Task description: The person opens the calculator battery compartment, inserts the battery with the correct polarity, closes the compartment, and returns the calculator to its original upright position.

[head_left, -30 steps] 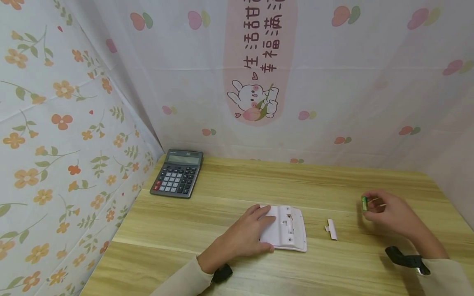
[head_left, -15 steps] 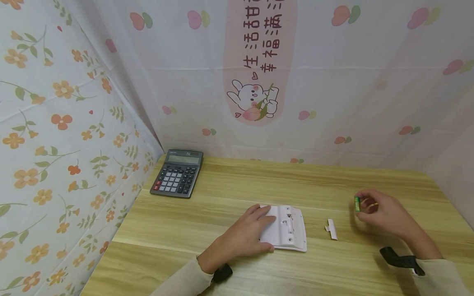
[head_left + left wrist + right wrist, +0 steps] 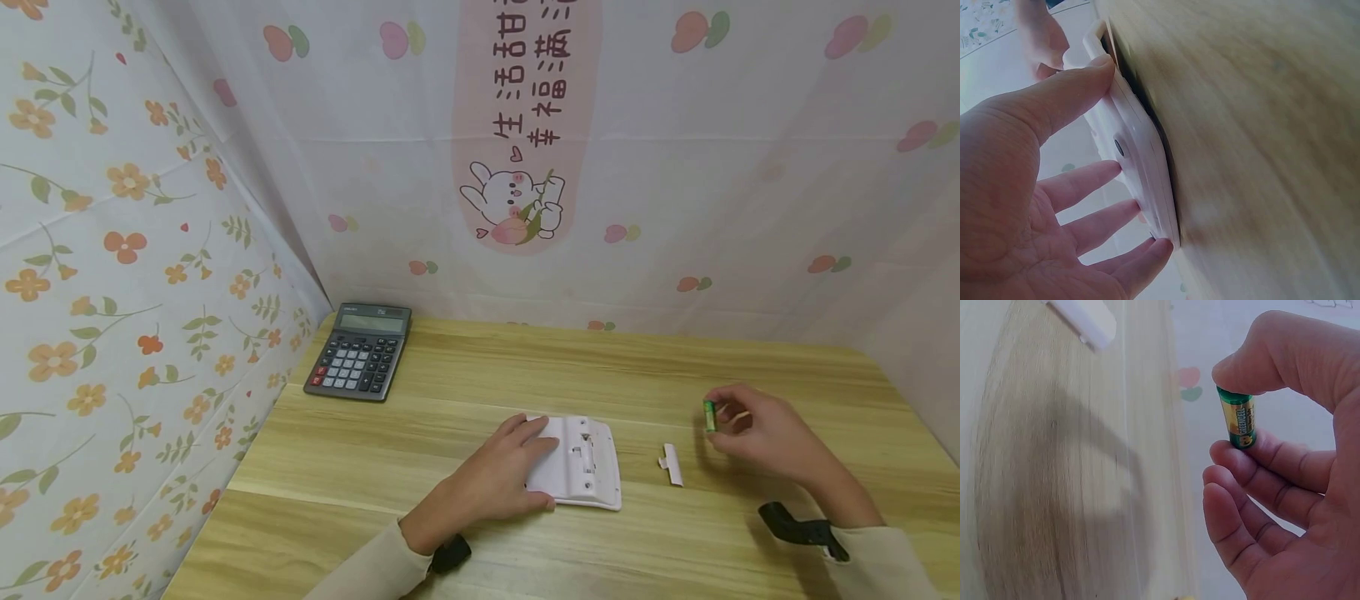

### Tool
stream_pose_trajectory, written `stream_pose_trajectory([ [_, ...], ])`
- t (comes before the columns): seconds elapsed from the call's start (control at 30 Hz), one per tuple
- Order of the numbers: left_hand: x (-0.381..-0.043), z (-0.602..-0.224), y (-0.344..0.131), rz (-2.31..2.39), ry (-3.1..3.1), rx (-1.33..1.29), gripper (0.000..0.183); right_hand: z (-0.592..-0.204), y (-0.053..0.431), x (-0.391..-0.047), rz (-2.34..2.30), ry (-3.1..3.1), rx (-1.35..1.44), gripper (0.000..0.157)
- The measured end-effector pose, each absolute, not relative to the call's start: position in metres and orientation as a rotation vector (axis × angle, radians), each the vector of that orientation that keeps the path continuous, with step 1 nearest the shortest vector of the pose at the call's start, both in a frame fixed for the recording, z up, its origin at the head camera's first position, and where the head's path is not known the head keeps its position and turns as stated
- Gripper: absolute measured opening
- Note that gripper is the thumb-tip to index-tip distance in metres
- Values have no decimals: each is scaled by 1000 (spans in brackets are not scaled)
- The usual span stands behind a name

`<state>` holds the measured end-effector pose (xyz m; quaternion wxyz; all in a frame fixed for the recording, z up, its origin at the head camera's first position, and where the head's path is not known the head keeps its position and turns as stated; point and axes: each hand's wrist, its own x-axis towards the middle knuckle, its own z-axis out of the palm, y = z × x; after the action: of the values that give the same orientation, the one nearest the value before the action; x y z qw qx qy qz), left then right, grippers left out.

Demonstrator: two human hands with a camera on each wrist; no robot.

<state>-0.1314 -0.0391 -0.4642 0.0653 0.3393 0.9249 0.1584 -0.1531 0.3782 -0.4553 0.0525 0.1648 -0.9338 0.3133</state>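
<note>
A white device (image 3: 598,467) lies back side up on the table, its long battery slot (image 3: 587,454) uncovered. My left hand (image 3: 498,479) holds the device by its left part, thumb at the near edge and fingertips over the back; the left wrist view shows the thumb tip on the rim. To the right, my right hand (image 3: 757,429) pinches a small green and gold battery (image 3: 1239,417) upright, thumb on its top end and fingers at its bottom. Between the device and this hand lies a small white battery cover (image 3: 671,465) with a tab.
A dark grey calculator (image 3: 360,352) lies at the table's back left corner. The wooden table (image 3: 465,375) meets a printed cloth (image 3: 660,167) along the back, and a flowered cloth (image 3: 150,292) hangs on the left. Black straps circle both wrists.
My right hand has moved left with the battery, closer to the battery cover and the device. The left hand, the device and the cover have stayed in place.
</note>
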Motion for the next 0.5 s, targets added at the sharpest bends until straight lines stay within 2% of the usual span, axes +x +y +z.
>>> stream_pose_trajectory([
  [0.5,-131,-465,-39,469,2795,1024,76,-451,361,-154,955,-2793,610,45],
])
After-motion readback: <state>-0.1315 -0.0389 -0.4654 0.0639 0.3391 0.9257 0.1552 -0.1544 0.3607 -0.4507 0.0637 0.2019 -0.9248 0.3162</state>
